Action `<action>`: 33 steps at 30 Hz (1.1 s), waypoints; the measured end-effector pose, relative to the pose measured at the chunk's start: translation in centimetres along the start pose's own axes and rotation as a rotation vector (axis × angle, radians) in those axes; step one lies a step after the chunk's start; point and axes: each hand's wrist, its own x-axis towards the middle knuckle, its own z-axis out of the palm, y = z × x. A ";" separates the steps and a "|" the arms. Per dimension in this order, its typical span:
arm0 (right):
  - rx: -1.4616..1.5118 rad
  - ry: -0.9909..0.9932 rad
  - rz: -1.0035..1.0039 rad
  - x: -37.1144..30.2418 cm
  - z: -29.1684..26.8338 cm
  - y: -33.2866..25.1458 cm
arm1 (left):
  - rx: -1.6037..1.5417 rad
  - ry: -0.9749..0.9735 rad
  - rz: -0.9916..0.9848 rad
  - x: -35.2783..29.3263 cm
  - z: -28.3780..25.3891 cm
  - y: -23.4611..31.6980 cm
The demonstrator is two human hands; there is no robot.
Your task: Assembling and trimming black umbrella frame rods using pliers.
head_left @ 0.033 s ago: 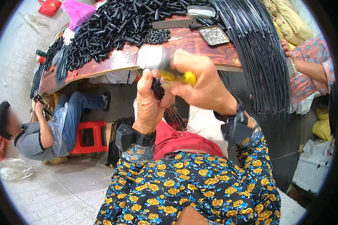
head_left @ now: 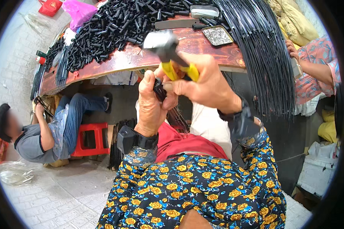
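My left hand is closed around a small black tubular part, its thumb pointing up along one side. Thin dark rods hang below that fist; whether they join the part is hidden. Pliers with a bright metal head and yellow-and-black handles are gripped in my right hand. Their head, slightly blurred, points away from me above the left thumb, in front of the table edge. The right thumb comes close to the top of the black part; I cannot tell if it touches.
A reddish wooden table bears a heap of black tubular parts, a tray of small metal pieces and a long bundle of black rods. A person sits at left by a red stool; another person's arm reaches in at right.
The pliers' head has swung away from me and slightly right, and the handles show farther apart. My left hand has stayed nearly still around the black part.
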 end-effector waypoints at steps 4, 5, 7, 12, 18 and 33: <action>0.019 -0.060 0.056 0.7 -0.3 0.6 | 0.117 -0.020 0.068 0.3 -0.2 0.3; 0.016 -0.071 0.055 0.8 -0.3 0.7 | 0.088 0.013 0.076 0.4 -0.4 0.2; -0.258 -0.025 0.046 0.4 -0.3 0.7 | 0.067 0.012 0.103 0.4 -1.6 0.3; -0.978 -0.016 -0.061 -2.4 -1.7 1.0 | 0.105 0.039 0.085 -0.2 -3.2 1.2; -1.395 -0.212 -0.028 -1.5 -0.5 -0.3 | 0.128 0.138 0.073 -1.1 -3.8 0.8; -1.397 -0.101 -0.066 -1.5 1.6 1.4 | 0.139 0.251 0.131 -1.2 -4.2 1.0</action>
